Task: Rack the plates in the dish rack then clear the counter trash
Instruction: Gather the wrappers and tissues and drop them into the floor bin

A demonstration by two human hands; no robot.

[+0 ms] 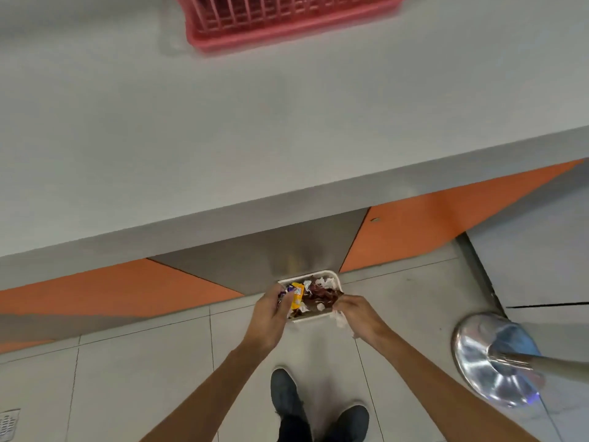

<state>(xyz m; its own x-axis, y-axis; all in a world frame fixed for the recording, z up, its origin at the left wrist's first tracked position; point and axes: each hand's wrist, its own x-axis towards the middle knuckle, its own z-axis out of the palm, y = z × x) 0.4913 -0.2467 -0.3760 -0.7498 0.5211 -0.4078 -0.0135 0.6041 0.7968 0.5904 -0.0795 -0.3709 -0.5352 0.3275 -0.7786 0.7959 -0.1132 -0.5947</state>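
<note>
A small white bin (331, 275) stands on the floor against the counter's base, holding brown and white wrappers (318, 296). My left hand (271, 314) is over its left edge and grips an orange wrapper (297, 298) and a purple one. My right hand (357, 314) is at the bin's right edge, gripping crumpled white paper (341, 320). The pink dish rack (287, 23) sits at the far edge of the grey counter (223, 138); its contents are out of view.
A shiny metal stool base (490, 355) stands on the tiled floor to the right. My dark shoes (287, 397) are below the hands. A floor drain (9, 425) is at the lower left. The counter front has orange and steel panels.
</note>
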